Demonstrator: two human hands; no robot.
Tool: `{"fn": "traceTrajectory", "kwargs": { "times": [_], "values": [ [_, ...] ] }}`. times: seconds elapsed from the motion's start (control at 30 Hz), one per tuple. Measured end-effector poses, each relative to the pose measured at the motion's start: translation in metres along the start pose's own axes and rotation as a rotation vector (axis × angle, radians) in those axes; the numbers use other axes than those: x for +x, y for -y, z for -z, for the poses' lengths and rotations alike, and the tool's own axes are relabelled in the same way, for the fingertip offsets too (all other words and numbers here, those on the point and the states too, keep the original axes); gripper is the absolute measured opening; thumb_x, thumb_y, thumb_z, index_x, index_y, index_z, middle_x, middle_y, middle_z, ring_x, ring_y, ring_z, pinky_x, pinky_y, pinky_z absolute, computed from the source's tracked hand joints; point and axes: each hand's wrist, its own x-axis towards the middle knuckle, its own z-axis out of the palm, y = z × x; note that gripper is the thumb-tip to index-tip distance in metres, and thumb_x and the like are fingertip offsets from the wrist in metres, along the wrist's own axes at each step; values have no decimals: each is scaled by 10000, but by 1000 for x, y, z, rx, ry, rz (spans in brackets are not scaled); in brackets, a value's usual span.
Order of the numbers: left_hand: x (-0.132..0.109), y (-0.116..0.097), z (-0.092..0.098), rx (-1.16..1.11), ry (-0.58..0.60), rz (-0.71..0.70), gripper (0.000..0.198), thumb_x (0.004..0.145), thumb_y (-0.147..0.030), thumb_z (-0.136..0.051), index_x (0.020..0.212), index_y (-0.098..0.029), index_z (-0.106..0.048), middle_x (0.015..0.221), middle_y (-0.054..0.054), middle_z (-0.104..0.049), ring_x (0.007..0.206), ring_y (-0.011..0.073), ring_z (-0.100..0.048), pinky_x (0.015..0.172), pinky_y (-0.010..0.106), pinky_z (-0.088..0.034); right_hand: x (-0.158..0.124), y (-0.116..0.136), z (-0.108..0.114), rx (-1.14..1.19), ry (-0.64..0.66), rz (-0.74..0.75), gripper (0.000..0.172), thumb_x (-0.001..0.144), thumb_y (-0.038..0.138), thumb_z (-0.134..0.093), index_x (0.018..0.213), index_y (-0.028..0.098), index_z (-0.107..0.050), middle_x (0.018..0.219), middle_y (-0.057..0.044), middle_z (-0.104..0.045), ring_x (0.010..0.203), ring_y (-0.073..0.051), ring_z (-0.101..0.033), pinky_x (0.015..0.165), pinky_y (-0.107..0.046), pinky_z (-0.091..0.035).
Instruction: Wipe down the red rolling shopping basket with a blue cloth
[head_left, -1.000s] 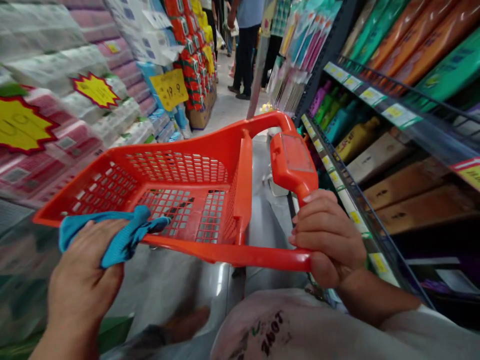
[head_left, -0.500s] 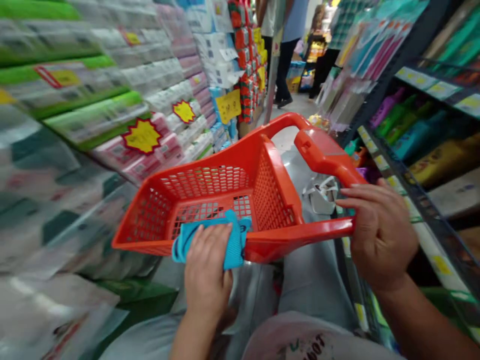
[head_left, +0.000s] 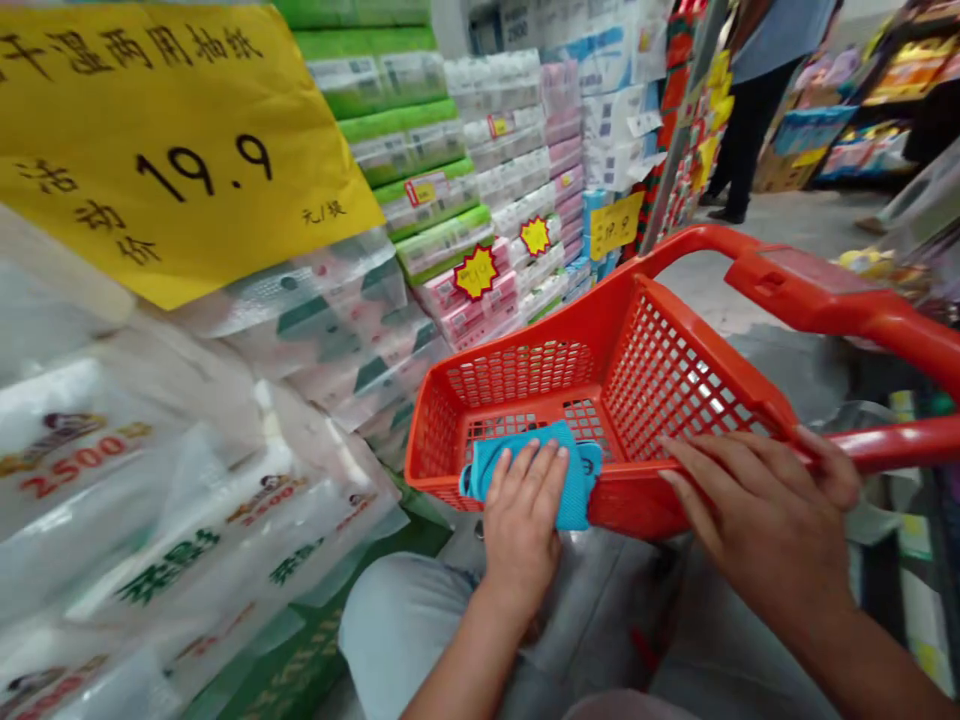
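The red plastic shopping basket (head_left: 517, 375) with perforated walls sits in front of me, its handle frame stretching to the right. A blue cloth (head_left: 574, 500) is folded over its near rim. My left hand (head_left: 521, 510) presses round the cloth at that rim, fingers bent over the top and thumb below. Further right, my right hand (head_left: 772, 510) is closed over the near rim by the corner where the handle bar begins. Inside the basket no goods show; the cloth and left hand hide part of its floor.
Plastic-wrapped tissue packs (head_left: 427, 130) are stacked high on the left, with a large yellow price sign (head_left: 187, 150) above bagged packs (head_left: 217, 540). A person (head_left: 765, 90) stands farther down the aisle. Shelves (head_left: 922, 600) line the right edge. My bent knee (head_left: 397, 620) is close below.
My view has turned left, so the basket appears further right. My right hand has moved from the handle bar's end to the basket's near rim. My left hand stays on the cloth.
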Motion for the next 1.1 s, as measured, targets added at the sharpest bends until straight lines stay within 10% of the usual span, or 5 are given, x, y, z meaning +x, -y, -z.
{"fn": "traceTrajectory", "kwargs": {
  "times": [0.13,0.37,0.6,0.87,1.1],
  "values": [
    [-38,39,18,170,-78,177,727,809,1,-416,1511,-189,-421,1434,109,-598,1426,248,-441,1221,506,-244,6,-28,-12,13,-11,79,260,987,335,-556,1131,213,-735,984,-71,-738,922,-261,-621,1040,-514,-344],
    [-29,0,3,193,-87,197,639,874,-22,-397,1479,-215,-471,1409,61,-626,1402,242,-445,1241,503,-189,12,-39,-33,-6,-18,164,390,963,534,-555,1026,203,-750,910,-84,-705,918,-283,-572,974,-503,-337],
    [-61,33,21,281,-142,279,649,873,-28,-435,1482,-248,-479,1420,80,-611,1414,263,-432,1220,522,-239,14,-36,-44,47,-86,102,305,945,497,-610,923,228,-752,893,-56,-716,919,-269,-576,1008,-496,-324],
    [-17,-11,-6,218,-59,159,632,904,-39,-425,1491,-269,-466,1424,44,-617,1380,260,-462,1220,534,-216,13,-26,-54,83,-48,97,309,925,492,-642,1000,215,-755,943,-60,-718,963,-268,-578,1094,-509,-305],
    [-56,46,6,216,-186,123,617,943,-68,-463,1517,-291,-423,1469,101,-571,1454,251,-425,1217,546,-282,17,-24,-67,120,-41,65,304,928,527,-627,979,257,-758,876,-20,-709,942,-229,-566,1087,-460,-297]
  ]
}}
